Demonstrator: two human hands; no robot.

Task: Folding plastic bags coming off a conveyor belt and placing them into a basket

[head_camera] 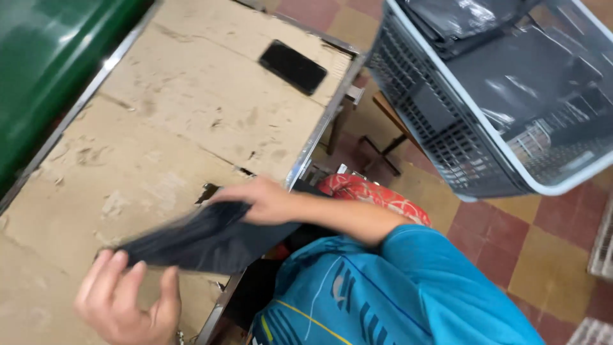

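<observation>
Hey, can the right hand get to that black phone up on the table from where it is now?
Probably yes. The right hand is pinching one end of the dark bag, but bare cardboard tabletop lies between it and the phone, with nothing in the way. It would have to drop the bag first and stretch forward.

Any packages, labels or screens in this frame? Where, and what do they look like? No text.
Phone: flat on the cardboard-covered table, far end; black rectangle, screen dark.
Dark bag: flat grey-black plastic package at the table's near edge, between left hand and right hand; blurred.
Bagged packages: dark glossy plastic, piled in the grey mesh basket at upper right.
No labels or signs legible.
</observation>
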